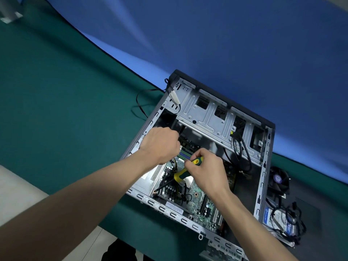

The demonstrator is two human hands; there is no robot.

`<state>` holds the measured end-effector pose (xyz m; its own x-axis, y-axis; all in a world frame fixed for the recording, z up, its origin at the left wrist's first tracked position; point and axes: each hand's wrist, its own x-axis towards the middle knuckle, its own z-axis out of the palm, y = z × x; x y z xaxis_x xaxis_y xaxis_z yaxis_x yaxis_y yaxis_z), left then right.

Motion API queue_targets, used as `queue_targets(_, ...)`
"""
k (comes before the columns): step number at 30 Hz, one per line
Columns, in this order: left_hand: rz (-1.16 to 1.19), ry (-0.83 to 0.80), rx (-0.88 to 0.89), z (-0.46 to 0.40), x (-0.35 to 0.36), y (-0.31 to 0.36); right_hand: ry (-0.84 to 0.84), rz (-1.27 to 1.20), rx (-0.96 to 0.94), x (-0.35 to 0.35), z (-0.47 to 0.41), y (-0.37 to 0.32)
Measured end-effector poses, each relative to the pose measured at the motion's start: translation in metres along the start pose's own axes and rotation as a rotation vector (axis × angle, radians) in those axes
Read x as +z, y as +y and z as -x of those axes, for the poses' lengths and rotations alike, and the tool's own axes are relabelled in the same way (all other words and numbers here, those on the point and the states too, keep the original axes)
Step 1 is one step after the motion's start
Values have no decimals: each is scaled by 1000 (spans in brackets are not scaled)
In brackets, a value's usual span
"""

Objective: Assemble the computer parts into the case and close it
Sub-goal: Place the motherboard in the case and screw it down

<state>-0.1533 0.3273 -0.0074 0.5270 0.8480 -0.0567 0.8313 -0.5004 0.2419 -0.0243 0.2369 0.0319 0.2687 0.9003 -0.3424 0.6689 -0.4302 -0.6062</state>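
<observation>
An open grey computer case point(263, 178) lies on its side on the green table, with a green motherboard point(195, 202) inside. My right hand point(207, 170) grips the yellow-and-green handle of a screwdriver point(183, 173). Its dark shaft slants down-left to a screw point near the board's lower left corner point(155, 191). My left hand point(162, 144) is curled above the board's upper left part, near the blue memory slots point(185, 155); what its fingers hold is hidden. A silver drive cage point(207, 113) fills the far end of the case.
A black cooling fan point(278, 180) and a hard drive point(278, 221) tangled in black cables lie right of the case. A black cable point(139, 102) loops on the table by the case's far left corner. A blue backdrop rises behind the table; pale floor shows at lower left.
</observation>
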Motion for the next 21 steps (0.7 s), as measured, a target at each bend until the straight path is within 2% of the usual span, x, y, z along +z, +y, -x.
queue_targets(17, 17, 4, 12, 1, 0, 1, -49, 166, -139, 4, 20, -15)
queue_targets(21, 37, 14, 6, 2, -1, 0, -169, 192, -194, -2, 24, -25)
